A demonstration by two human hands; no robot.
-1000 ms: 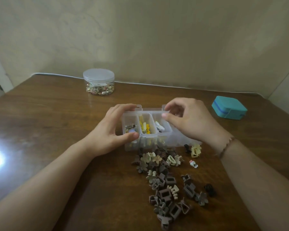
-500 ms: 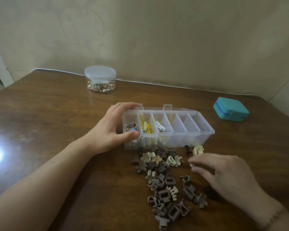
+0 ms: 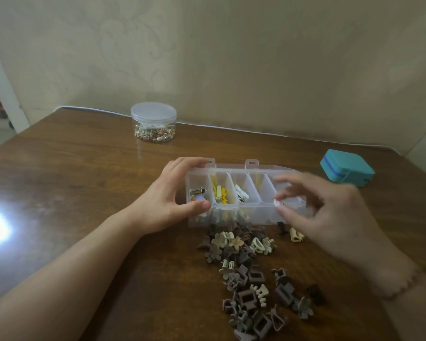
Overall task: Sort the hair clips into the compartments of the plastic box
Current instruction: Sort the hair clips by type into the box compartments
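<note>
The clear plastic box (image 3: 244,193) sits mid-bench, and the left hand (image 3: 167,200) grips its left end, fingers on the far rim, thumb on the near rim. The right hand (image 3: 330,215), blurred, hovers over the box's right half and pinches a small white clip (image 3: 276,202) above the near rim. The loose hair clips (image 3: 251,279) lie heaped on the bench (image 3: 71,193) just near of the box.

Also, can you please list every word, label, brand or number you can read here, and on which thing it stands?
None: no readable text shows anywhere.
Box: clear plastic, no label seen.
Jar: plain lid, no print seen.
Teal case: no lettering seen.
Clips: no marks seen.
</note>
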